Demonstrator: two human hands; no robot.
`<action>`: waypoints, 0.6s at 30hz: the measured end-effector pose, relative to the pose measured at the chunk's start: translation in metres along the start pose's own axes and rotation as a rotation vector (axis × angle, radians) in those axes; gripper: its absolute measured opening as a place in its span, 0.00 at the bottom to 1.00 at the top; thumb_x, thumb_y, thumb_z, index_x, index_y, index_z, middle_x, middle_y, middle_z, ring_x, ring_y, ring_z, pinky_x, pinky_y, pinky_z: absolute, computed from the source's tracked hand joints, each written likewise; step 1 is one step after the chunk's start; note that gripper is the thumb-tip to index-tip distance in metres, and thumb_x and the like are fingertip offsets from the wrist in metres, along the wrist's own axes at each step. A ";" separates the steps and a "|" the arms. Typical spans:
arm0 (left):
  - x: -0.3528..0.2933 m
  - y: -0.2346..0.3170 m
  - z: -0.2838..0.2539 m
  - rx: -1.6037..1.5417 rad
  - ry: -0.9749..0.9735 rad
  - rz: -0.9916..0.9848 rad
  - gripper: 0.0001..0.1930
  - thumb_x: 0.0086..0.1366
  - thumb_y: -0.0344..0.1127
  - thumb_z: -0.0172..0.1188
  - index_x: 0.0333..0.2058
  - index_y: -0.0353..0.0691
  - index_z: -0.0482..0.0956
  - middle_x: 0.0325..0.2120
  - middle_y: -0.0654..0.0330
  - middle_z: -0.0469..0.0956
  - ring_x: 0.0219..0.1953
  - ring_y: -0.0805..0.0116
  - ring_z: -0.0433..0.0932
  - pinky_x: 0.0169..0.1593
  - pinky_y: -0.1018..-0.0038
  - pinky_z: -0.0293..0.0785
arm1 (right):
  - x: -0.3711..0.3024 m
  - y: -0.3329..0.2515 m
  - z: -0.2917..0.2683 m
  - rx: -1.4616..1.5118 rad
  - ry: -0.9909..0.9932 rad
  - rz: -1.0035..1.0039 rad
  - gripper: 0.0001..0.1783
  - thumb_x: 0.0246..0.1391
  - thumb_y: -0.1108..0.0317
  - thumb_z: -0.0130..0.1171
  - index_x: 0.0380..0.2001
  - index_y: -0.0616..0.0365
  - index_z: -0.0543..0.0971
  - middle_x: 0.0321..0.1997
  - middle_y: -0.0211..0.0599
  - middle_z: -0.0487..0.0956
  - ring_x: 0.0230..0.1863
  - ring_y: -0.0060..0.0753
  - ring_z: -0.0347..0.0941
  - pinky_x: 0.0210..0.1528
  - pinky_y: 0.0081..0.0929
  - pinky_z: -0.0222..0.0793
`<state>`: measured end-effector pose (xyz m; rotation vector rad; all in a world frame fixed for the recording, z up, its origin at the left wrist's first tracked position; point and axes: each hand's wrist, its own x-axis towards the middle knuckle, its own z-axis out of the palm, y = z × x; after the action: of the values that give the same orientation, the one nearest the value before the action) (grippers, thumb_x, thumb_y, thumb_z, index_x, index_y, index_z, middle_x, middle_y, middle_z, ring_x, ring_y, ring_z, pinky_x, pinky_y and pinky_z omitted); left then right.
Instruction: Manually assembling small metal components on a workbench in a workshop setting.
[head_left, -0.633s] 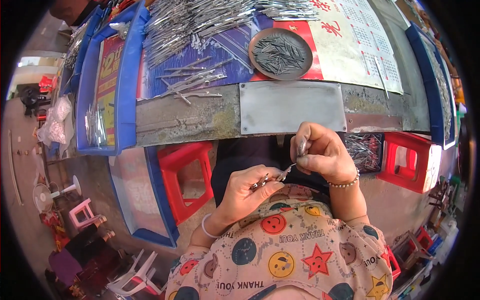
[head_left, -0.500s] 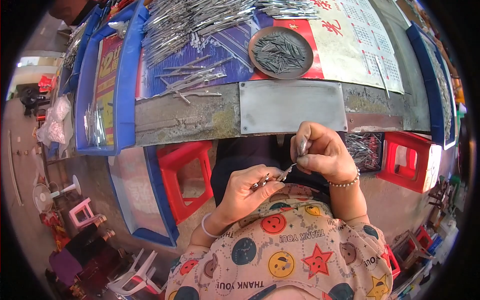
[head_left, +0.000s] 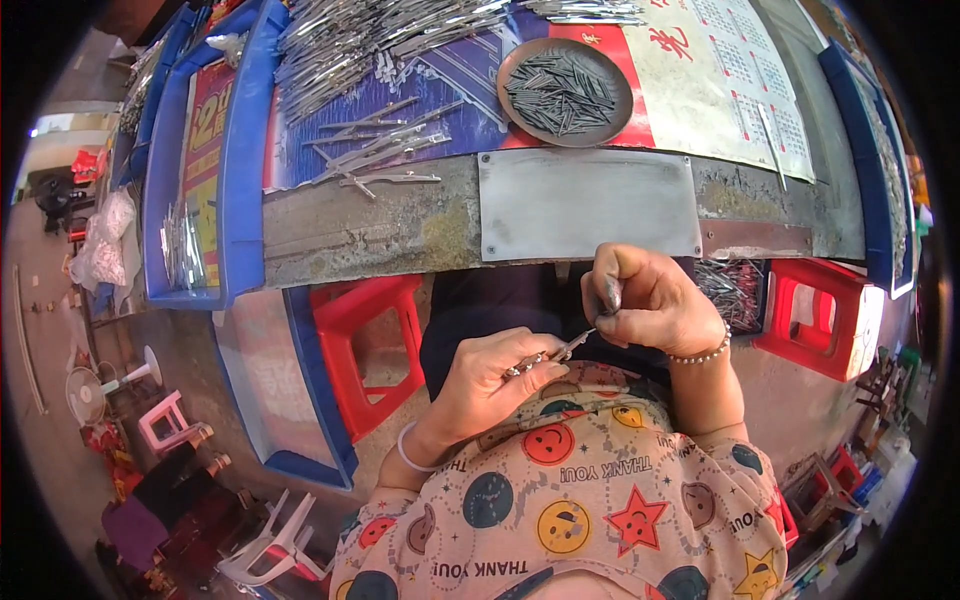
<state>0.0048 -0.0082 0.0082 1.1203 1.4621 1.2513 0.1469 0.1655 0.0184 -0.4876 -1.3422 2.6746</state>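
Note:
My left hand point(head_left: 500, 380) is closed around several slim silver metal pieces point(head_left: 568, 350), whose tips stick out between thumb and fingers toward the right. Close by, my right hand point(head_left: 650, 305) is pinched, thumb against curled fingers, right at the tip of one of these pieces. Whatever sits inside that pinch is too small to make out. Both hands are over my lap, just before the bench edge. Beyond them a round brown dish point(head_left: 625, 118) is filled with short dark pins point(head_left: 560, 95). A pale metal plate point(head_left: 590, 205) is fixed to the bench edge.
Heaped silver metal strips point(head_left: 380, 45) cover the far left of the bench point(head_left: 370, 235). Blue trays point(head_left: 245, 170) stand at the left and another blue tray point(head_left: 870, 170) at the right. Red stools point(head_left: 365, 320) and a bin of metal parts point(head_left: 730, 290) are below.
The view has shifted slightly, and the bench sits a little higher. Both hands keep nearly the same pose; the held metal piece has turned a little at the right fingertips.

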 end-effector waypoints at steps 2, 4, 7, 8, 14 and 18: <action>-0.002 -0.001 -0.003 0.051 -0.023 -0.004 0.06 0.56 0.25 0.64 0.33 0.33 0.78 0.19 0.61 0.73 0.19 0.77 0.66 0.23 0.80 0.61 | 0.000 0.000 -0.002 -0.065 -0.032 0.124 0.09 0.44 0.83 0.51 0.28 0.59 0.66 0.26 0.25 0.66 0.29 0.14 0.60 0.29 0.13 0.57; -0.003 0.000 -0.005 0.185 -0.069 0.042 0.07 0.55 0.24 0.64 0.33 0.34 0.78 0.19 0.59 0.72 0.18 0.71 0.68 0.22 0.77 0.62 | -0.002 0.001 -0.003 -0.183 -0.063 0.130 0.09 0.44 0.83 0.51 0.28 0.60 0.65 0.26 0.25 0.65 0.28 0.14 0.59 0.29 0.14 0.58; -0.006 -0.005 -0.002 0.289 -0.068 0.153 0.09 0.52 0.23 0.65 0.34 0.35 0.77 0.20 0.57 0.73 0.19 0.66 0.72 0.22 0.74 0.66 | -0.003 -0.002 -0.001 -0.343 -0.122 0.143 0.08 0.45 0.82 0.50 0.28 0.62 0.64 0.26 0.25 0.66 0.29 0.15 0.59 0.29 0.17 0.60; -0.007 -0.005 -0.002 0.287 -0.063 0.148 0.09 0.52 0.23 0.65 0.34 0.35 0.77 0.20 0.57 0.73 0.19 0.66 0.72 0.22 0.74 0.66 | -0.002 -0.010 0.002 -0.472 -0.152 0.192 0.08 0.45 0.83 0.49 0.29 0.62 0.64 0.26 0.25 0.66 0.29 0.15 0.60 0.29 0.18 0.60; -0.008 0.001 0.000 0.546 0.042 0.210 0.16 0.47 0.22 0.67 0.37 0.35 0.77 0.20 0.58 0.73 0.19 0.64 0.75 0.22 0.73 0.69 | -0.006 0.007 0.006 -0.156 0.083 0.140 0.05 0.55 0.77 0.54 0.34 0.63 0.69 0.29 0.24 0.70 0.29 0.13 0.66 0.29 0.15 0.66; -0.005 0.004 0.000 0.695 0.130 0.257 0.16 0.46 0.23 0.68 0.36 0.35 0.77 0.19 0.60 0.72 0.18 0.64 0.74 0.21 0.73 0.68 | -0.008 0.018 0.005 -0.179 0.178 0.068 0.06 0.58 0.72 0.55 0.31 0.63 0.70 0.28 0.26 0.72 0.29 0.14 0.68 0.31 0.15 0.68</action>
<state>0.0059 -0.0131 0.0124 1.7500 1.9759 1.0102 0.1536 0.1487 0.0087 -0.7837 -1.5430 2.5028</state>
